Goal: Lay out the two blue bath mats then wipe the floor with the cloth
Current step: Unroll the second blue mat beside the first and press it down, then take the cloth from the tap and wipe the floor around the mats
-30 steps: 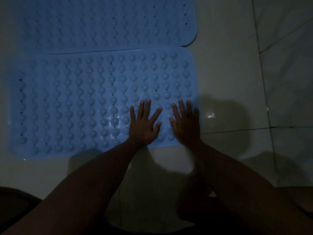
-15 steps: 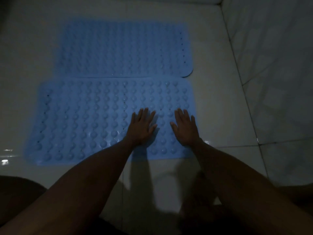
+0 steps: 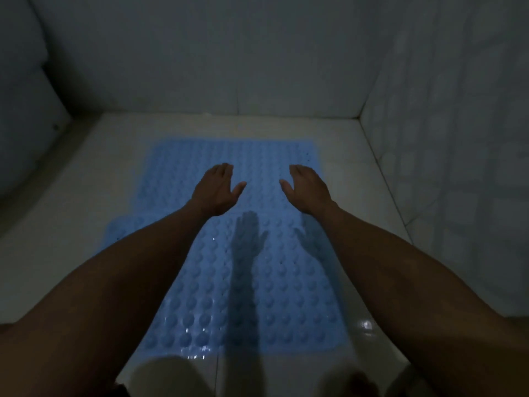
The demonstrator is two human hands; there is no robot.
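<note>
On the pale tiled floor (image 3: 357, 173) of a dim bathroom corner, two blue bath mats lie flat, one beyond the other. The near bath mat (image 3: 274, 296), covered in rows of raised bumps, stretches from just in front of you toward the middle of the view. The far bath mat (image 3: 257, 156) lies past it, its near edge meeting the first mat's far edge, and it sits slightly narrower on the left. Your left hand (image 3: 216, 191) and right hand (image 3: 307, 189) are both stretched forward over the far mat, palms down, fingers straight and relaxed, thumbs pointing toward each other, holding nothing. Their shadows (image 3: 247, 233) fall on the near mat, so the hands appear to be raised off the surface, though the low light makes this hard to confirm. Tiled walls (image 3: 446, 138) close the corner behind and to the right.
</note>
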